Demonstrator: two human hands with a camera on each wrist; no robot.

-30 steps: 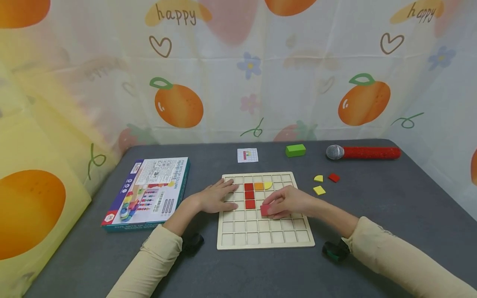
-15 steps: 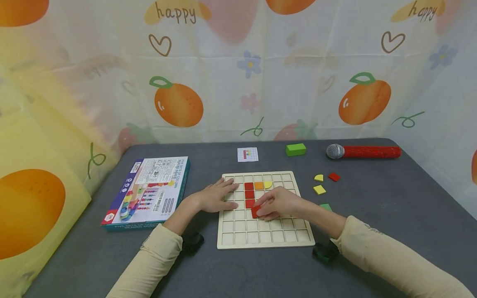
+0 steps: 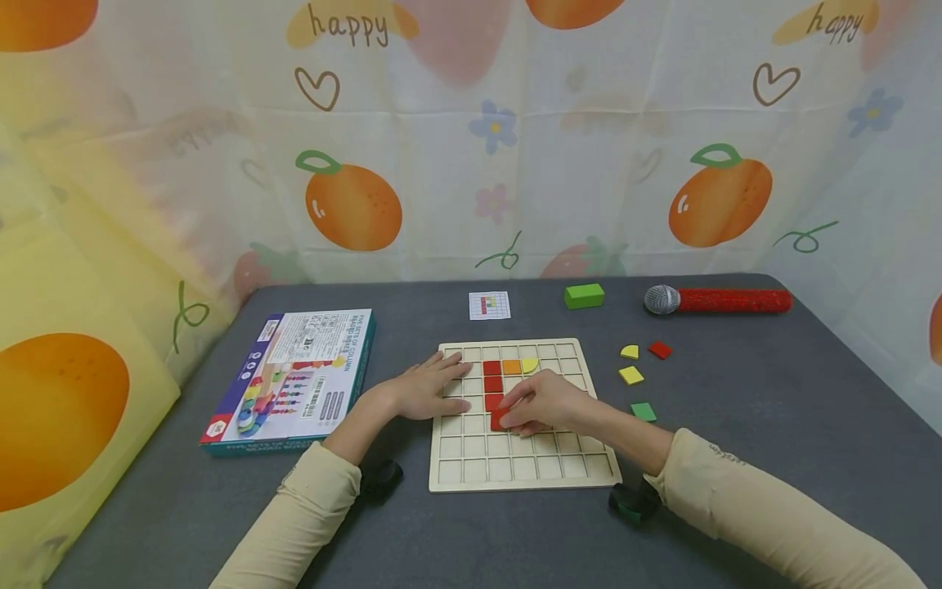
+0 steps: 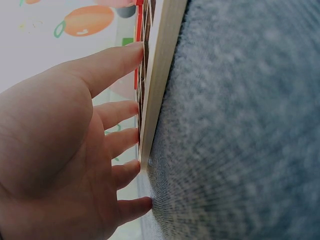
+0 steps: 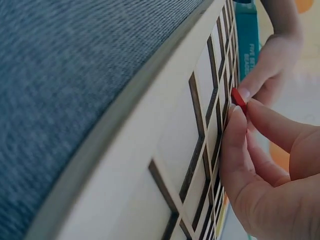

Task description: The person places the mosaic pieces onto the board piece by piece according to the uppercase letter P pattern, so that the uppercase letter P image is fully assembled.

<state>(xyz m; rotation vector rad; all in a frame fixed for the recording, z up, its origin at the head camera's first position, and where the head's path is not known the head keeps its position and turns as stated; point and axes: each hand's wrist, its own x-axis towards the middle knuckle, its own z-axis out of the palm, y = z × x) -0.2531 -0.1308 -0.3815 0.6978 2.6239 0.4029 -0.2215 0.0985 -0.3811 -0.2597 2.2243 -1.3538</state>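
Pinching a red tile [image 3: 498, 420] between thumb and fingers, the right hand [image 3: 550, 402] was nearly closed | tile was at the wooden grid board [image 3: 524, 471], just nearer the person than three red tiles [image 3: 492, 384]; whether it lay flat was hard to tell | left hand [image 3: 425, 391] lay spread, fingers straight, touching the board's left side

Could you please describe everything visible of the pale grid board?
The pale, apparently wooden grid board lies flat on the grey table, ridges dividing it into square cells inside a rim. Cells hold three red square tiles, an orange square tile and a rounded yellow tile. The left hand touches its left side; over it the right hand pinches another red square tile.
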